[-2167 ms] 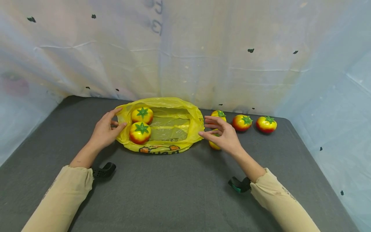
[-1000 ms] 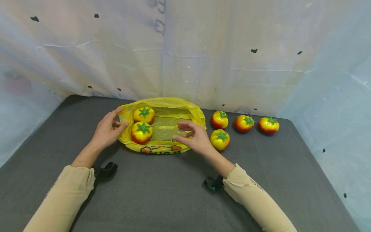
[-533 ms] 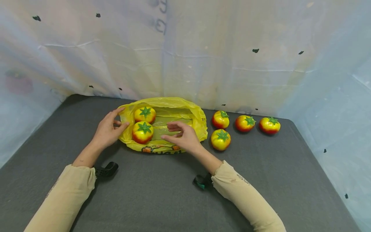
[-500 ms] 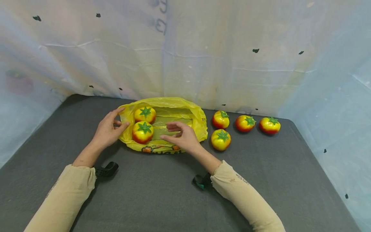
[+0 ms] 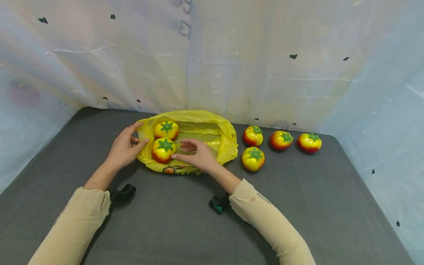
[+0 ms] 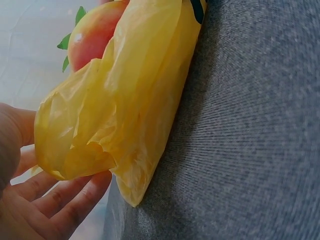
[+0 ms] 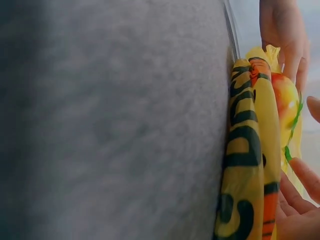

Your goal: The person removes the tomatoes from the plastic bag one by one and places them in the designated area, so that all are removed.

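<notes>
A yellow plastic bag [image 5: 228, 141] lies with its mouth spread wide. Inside, at its left end, sit two red-and-yellow toy tomatoes with green leaf tops: a rear one [image 5: 162, 131] and a front one [image 5: 160, 152]. My left hand [image 5: 124, 147] touches the bag's left rim, thumb and fingers apart; in the left wrist view its fingers [image 6: 65, 202] are loosely spread against the plastic. My right hand [image 5: 198, 156] is over the bag's opening, thumb and fingers parted beside the front tomato. Whether the thumb touches that tomato, I cannot tell.
Right of the bag stand several more toy tomatoes: one at the back [image 5: 253, 136], one in front [image 5: 253, 159], then a middle one [image 5: 281, 140] and a far-right one [image 5: 309, 142]. A pale sheet [image 5: 265, 92] hangs behind the dark grey table [image 5: 182, 221].
My right hand has moved left from the loose tomatoes, across the bag's opening, to the front tomato inside. The left hand has stayed at the left rim. The tomatoes have not shifted.
</notes>
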Action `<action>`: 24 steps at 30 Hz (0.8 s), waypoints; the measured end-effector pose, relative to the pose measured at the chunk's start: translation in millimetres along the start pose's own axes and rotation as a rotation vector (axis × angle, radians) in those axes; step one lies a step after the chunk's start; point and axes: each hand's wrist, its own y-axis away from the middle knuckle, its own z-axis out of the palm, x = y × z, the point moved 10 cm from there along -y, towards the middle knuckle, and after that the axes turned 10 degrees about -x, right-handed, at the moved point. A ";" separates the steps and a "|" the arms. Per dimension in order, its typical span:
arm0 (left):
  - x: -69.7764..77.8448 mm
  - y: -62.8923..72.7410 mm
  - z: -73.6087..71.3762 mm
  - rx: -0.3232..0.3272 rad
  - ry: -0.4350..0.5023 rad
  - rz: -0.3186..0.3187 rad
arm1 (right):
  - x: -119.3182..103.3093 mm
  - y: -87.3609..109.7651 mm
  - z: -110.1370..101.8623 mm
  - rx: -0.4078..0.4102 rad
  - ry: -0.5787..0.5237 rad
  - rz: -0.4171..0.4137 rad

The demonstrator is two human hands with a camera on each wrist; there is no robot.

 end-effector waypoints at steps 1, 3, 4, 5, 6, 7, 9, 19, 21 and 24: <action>-0.1 0.0 0.0 -0.001 0.001 -0.001 | -0.6 -1.6 1.1 -0.003 0.005 0.008; -0.4 -0.1 0.0 -0.002 0.002 -0.002 | -2.2 -4.8 3.2 -0.008 0.002 0.016; -0.5 -0.2 0.0 -0.003 0.001 -0.002 | -3.2 -6.2 3.9 -0.008 0.000 0.020; -0.5 -0.2 0.0 -0.003 0.000 -0.003 | -4.0 -7.9 5.1 -0.011 -0.001 0.023; -0.6 -0.3 0.0 -0.003 -0.001 -0.003 | -4.6 -10.0 6.5 -0.016 0.005 0.025; -0.7 -0.3 0.0 -0.003 -0.002 -0.005 | -4.9 -12.1 7.9 -0.021 0.010 0.029; -1.0 -0.3 0.0 -0.002 -0.002 -0.011 | -4.5 -16.3 11.3 -0.033 0.023 0.041; -0.1 -0.8 0.4 0.003 0.009 -0.019 | -1.8 -25.9 20.3 -0.031 0.046 0.077; -0.1 -0.5 0.5 0.003 0.009 -0.018 | -1.6 -25.8 20.6 -0.029 0.041 0.078; -0.1 0.1 -0.7 0.008 0.004 -0.019 | -2.7 -25.0 20.3 -0.025 0.035 0.074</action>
